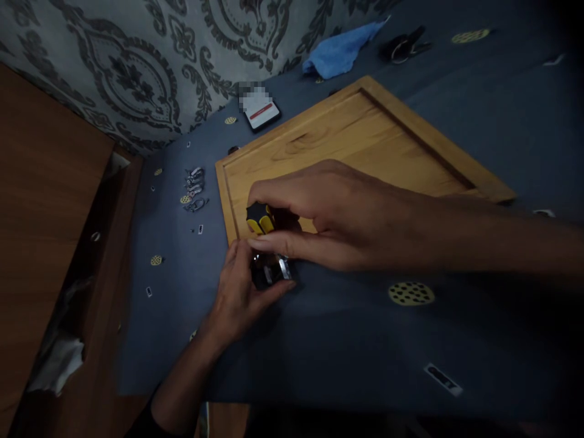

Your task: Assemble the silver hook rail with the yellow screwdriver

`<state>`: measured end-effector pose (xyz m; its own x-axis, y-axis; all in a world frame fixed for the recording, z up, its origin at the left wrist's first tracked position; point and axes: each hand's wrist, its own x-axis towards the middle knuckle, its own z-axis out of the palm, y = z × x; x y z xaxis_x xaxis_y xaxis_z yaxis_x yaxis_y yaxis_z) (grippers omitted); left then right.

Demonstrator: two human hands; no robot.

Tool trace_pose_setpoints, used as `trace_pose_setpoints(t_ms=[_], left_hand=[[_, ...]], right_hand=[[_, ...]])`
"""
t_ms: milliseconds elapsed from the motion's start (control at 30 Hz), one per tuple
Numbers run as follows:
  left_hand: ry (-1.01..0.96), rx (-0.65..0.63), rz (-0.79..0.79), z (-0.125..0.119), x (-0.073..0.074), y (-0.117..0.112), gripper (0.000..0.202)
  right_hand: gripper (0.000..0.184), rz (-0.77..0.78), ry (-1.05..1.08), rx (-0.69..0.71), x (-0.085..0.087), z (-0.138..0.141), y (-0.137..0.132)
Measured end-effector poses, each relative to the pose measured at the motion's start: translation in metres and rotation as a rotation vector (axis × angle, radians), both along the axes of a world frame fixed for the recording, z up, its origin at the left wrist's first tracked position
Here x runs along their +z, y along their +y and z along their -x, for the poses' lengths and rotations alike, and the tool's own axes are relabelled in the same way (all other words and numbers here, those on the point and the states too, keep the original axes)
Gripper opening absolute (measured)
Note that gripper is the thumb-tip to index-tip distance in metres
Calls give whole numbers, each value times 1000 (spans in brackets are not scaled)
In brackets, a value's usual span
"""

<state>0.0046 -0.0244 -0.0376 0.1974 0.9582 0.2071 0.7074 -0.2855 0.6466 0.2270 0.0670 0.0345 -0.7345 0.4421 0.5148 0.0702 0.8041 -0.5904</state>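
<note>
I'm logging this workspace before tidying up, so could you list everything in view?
wooden board: one, light brown, on the sheet behind the hands
screwdriver: one, yellow and black handle, gripped by the right hand
small metal part: one, silvery and dark, under the screwdriver
metal clips: small cluster, silvery, left of the board
cloth: one, blue, far end near the wall
card: one, white with a red stripe, beyond the board's far corner
black object: one, right of the cloth, too dim to identify
sheet: one, grey-blue with yellow spots, underneath everything
left hand: holds the metal part
right hand: holds the screwdriver
</note>
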Motion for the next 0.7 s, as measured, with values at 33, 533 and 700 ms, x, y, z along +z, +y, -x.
trace_pose_setpoints(t_ms=[33,533,700], left_hand=[[-2,-4,-10,0,-1,0,50],[28,5,-24,0,-2,0,47],[36,11,-23,0,-2,-1,49]], right_hand=[[22,1,-9,11,1,0,0],[20,49,7,54,0,0,0],[17,119,-72,166,6,-7,8]])
